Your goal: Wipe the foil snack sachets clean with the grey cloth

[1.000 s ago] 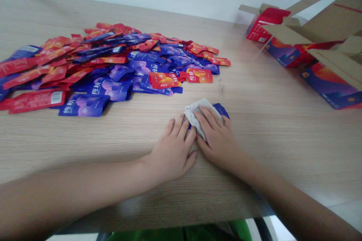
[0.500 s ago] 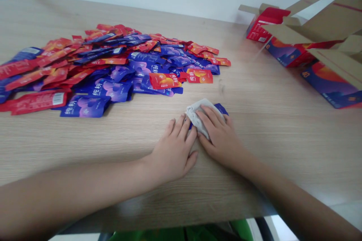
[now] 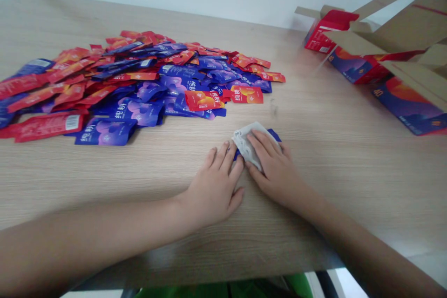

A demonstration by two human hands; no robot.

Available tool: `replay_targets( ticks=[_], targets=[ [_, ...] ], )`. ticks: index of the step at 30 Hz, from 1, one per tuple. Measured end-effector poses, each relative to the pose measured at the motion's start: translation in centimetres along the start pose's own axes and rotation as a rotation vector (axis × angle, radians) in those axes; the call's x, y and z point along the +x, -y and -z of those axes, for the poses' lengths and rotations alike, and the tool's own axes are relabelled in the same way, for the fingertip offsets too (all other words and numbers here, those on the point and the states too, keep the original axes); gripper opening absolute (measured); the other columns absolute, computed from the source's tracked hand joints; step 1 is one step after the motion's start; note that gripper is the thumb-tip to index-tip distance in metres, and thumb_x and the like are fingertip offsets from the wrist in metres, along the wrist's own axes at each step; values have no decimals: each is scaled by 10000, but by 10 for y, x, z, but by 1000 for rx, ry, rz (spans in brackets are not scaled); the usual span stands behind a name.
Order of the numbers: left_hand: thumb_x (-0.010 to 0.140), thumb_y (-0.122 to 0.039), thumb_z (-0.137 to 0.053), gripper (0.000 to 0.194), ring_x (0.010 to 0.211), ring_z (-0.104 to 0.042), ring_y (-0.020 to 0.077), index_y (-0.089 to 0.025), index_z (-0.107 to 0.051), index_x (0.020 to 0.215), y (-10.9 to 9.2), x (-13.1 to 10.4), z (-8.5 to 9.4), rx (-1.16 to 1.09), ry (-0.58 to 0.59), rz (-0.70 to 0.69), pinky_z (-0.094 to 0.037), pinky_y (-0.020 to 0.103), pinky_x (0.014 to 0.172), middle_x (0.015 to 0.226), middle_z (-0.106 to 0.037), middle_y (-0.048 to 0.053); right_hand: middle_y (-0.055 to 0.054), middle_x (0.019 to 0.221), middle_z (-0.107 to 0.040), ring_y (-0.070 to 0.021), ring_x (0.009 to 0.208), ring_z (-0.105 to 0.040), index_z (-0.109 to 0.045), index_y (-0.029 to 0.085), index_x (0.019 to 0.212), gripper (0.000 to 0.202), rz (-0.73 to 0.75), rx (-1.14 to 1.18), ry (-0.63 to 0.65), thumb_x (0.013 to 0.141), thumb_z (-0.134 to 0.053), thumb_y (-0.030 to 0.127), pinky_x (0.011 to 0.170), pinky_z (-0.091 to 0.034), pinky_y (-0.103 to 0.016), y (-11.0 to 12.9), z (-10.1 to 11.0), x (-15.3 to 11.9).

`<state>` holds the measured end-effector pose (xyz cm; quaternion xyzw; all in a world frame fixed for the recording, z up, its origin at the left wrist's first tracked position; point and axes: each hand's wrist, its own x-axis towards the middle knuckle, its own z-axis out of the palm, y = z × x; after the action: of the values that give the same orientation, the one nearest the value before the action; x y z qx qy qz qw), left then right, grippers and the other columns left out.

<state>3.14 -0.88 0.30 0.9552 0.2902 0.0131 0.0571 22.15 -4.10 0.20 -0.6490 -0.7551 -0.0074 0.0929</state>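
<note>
A folded pale grey cloth (image 3: 246,141) lies over a small blue sachet (image 3: 274,135) on the table. Only edges of this sachet show, at the cloth's upper right and lower left; the rest is covered. My right hand (image 3: 275,167) holds the cloth down, fingers bent across its right half and thumb along the lower edge. My left hand (image 3: 217,186) rests open on the tabletop with fingers stretched out. Its fingertips touch the sachet's left end, right beside the cloth.
A wide heap of red and blue sachets (image 3: 139,79) spreads over the back left of the wooden table (image 3: 167,163). Along the right stand three open cardboard boxes: a red one (image 3: 323,35), a blue and red one (image 3: 352,65), and a nearer one (image 3: 407,107).
My right hand and the cloth have shifted slightly to the right, and the cloth lies flatter. The left hand has hardly moved.
</note>
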Motion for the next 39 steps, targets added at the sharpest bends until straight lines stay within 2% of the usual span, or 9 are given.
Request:
replay_targets(
  ticks=[5,9,12,18,24,26,32,36,39],
  targets=[
    [942,-451,-393,667,1455,-179,416,-38,-333,1463,1,-1,-1,8,5,3,-218,566,1138,1571,-195,266,-171,1536,-357,-301,1416,-301,-356,112,1450,560,-196,-62,-63,964,-331,387,1056,-290,-557,-12,-4,3],
    [944,-448,-389,619,1453,-199,408,-46,-404,1416,1,-1,-1,9,-9,-1,-205,559,1146,1545,-277,259,-162,1559,-322,-305,1428,-274,-361,134,1454,557,-12,-60,-19,955,-345,381,1063,-266,-559,11,-4,-2],
    [943,-443,-399,612,1453,-204,401,-45,-413,1407,1,-1,-1,12,-12,-3,-200,555,1150,1531,-309,255,-128,1567,-322,-271,1432,-274,-353,165,1464,547,52,-29,4,959,-341,376,1081,-261,-521,12,-2,-2],
    [944,-451,-393,668,1461,-168,405,-49,-321,1472,1,-2,-2,5,1,3,-216,564,1138,1579,-179,251,-184,1537,-352,-313,1412,-304,-338,128,1467,564,-221,-76,-82,971,-314,395,1047,-289,-563,-15,-5,3],
    [940,-432,-401,612,1450,-213,402,-41,-410,1411,0,-1,0,-1,-14,-1,-204,558,1144,1533,-306,256,-152,1549,-349,-290,1420,-288,-363,142,1460,549,47,-33,-14,959,-342,366,1071,-260,-530,15,-3,-2],
    [941,-438,-400,619,1452,-209,401,-42,-403,1417,0,0,1,0,-6,2,-202,557,1146,1541,-289,257,-137,1547,-357,-277,1416,-301,-359,158,1464,546,35,-24,-8,962,-339,372,1076,-261,-517,10,-2,-1],
    [941,-450,-399,665,1463,-172,400,-50,-329,1468,1,0,0,7,7,8,-211,559,1142,1581,-179,247,-176,1536,-359,-315,1412,-299,-327,133,1474,565,-194,-84,-93,969,-311,386,1053,-271,-572,-10,-6,2],
    [949,-437,-387,611,1455,-197,402,-49,-403,1421,1,-1,-2,8,-11,1,-205,557,1145,1550,-269,254,-150,1563,-319,-294,1429,-264,-353,132,1461,550,-18,-70,-19,968,-318,371,1070,-255,-547,10,-4,-1],
    [950,-440,-383,616,1454,-201,403,-46,-401,1423,1,-1,-2,3,-18,-1,-206,560,1145,1546,-275,257,-125,1569,-318,-269,1429,-272,-346,161,1469,550,30,-51,2,966,-328,384,1079,-258,-521,9,-2,-1]
  ],
)
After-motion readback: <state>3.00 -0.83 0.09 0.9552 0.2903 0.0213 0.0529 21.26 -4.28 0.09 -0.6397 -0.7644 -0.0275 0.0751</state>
